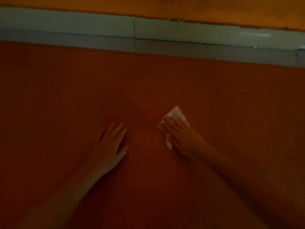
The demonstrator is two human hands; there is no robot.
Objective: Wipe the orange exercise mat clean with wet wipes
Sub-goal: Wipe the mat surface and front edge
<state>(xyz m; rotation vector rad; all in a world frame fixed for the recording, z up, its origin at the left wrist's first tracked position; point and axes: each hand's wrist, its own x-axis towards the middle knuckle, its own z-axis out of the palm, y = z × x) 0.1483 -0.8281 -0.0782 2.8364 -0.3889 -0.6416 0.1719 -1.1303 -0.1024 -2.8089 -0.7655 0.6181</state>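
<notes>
The orange exercise mat (148,83) fills most of the dim head view. A crumpled white wet wipe (176,114) lies on it right of centre. My right hand (181,136) presses flat on the wipe with straight fingers, covering its lower part. My left hand (110,142) rests palm down on the bare mat a little to the left, fingers spread, holding nothing.
Beyond the mat's far edge runs a strip of grey floor (214,52), then a pale skirting board (99,24) under an orange wall (165,7). The mat stretches out to both sides and toward me.
</notes>
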